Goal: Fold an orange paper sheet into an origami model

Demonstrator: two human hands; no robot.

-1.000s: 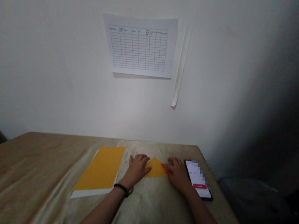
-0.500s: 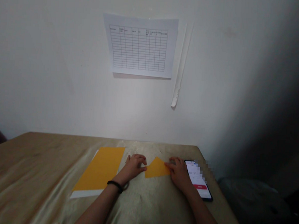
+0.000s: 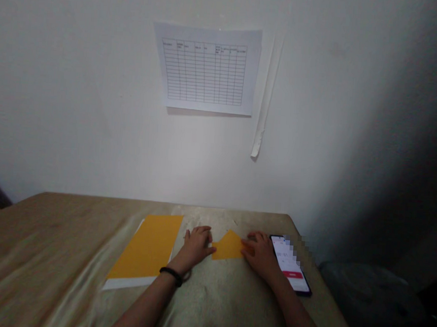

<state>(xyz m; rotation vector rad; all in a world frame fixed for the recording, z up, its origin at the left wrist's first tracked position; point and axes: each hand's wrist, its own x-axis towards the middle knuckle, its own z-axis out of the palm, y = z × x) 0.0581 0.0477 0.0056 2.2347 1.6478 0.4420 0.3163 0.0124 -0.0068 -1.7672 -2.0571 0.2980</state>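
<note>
A small piece of yellow paper (image 3: 228, 247), folded so that its top comes to a point, lies between my two hands. At its left edge my left hand (image 3: 197, 245) has thumb and fingers closed on the paper, the thumb at the lower corner. My right hand (image 3: 261, 251) grips the right side between thumb and forefinger, the other fingers curled. A dark band (image 3: 171, 274) circles my left wrist. To the left of that hand lie larger yellow sheets (image 3: 144, 248) with a white sheet (image 3: 129, 283) showing underneath.
A phone (image 3: 290, 261) with a lit screen lies just right of my right hand. Beige cloth (image 3: 202, 305) covers the table. On the wall behind hang a printed grid sheet (image 3: 207, 71) and a peeling white strip (image 3: 263, 102). A dark bag-like shape (image 3: 369, 291) sits beyond the right edge.
My left hand's fingers have shifted slightly, with the thumb a little further onto the paper's left corner. The right fingers have moved a touch. The folded paper stays in nearly the same place.
</note>
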